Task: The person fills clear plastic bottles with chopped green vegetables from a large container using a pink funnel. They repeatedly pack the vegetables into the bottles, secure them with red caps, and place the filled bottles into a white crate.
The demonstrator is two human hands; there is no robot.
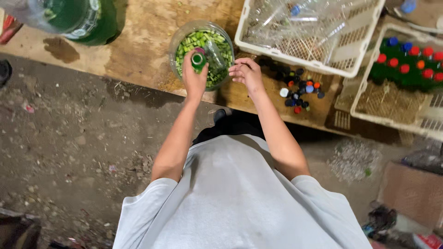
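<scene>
My left hand point(194, 79) grips a small green plastic bottle point(199, 60) by its neck, holding it over a clear round container point(179, 38) filled with green plastic rings and bits. My right hand point(247, 73) hovers just to the right of that container, fingers loosely curled and holding nothing that I can see. Both hands are above a worn wooden tabletop point(143, 41).
A white crate point(318, 64) of clear empty bottles stands at the back right. Another white crate point(369, 99) with capped green bottles sits far right. Loose coloured bottle caps point(297, 90) lie between them. Large green bottles point(87, 20) stand back left. Dirt floor point(69, 152) lies below.
</scene>
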